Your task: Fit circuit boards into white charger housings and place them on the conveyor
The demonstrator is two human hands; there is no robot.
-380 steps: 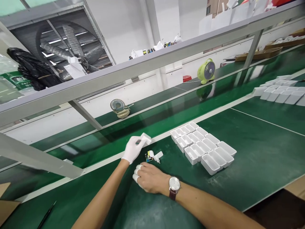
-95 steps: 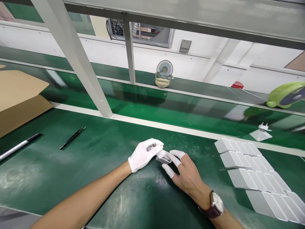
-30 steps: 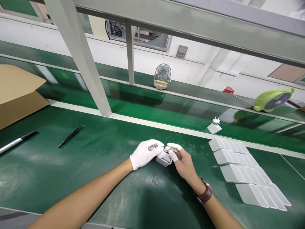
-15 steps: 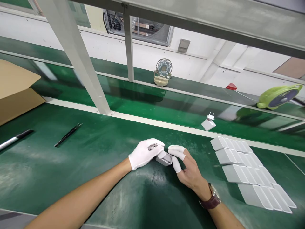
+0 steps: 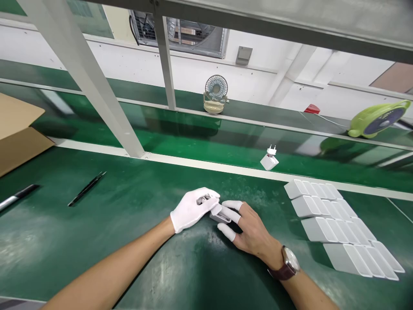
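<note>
My left hand [image 5: 192,209], in a white glove, is closed around a small white power adapter casing [image 5: 220,216]. Grey metallic-looking parts show between its thumb and fingers; their exact kind is unclear. The right end of the casing is open and sticks out past the glove. My right hand [image 5: 250,226] wears white finger cots on the thumb and two fingers. Those fingers bend around the casing's open end, with the fingertips over it and the thumb below, and partly cover it.
Rows of white open casings [image 5: 325,224] stand at the right. A white two-pin plug adapter [image 5: 269,160] lies on the green belt behind the pale rail. Tweezers [image 5: 86,189], a black-and-silver pen-like tool [image 5: 19,197] and a cardboard box [image 5: 22,142] are at the left.
My right hand has moved left and closer to the casing, its fingers now covering more of the open end. The adapter on the belt has shifted left in view. My left hand keeps its hold.
</note>
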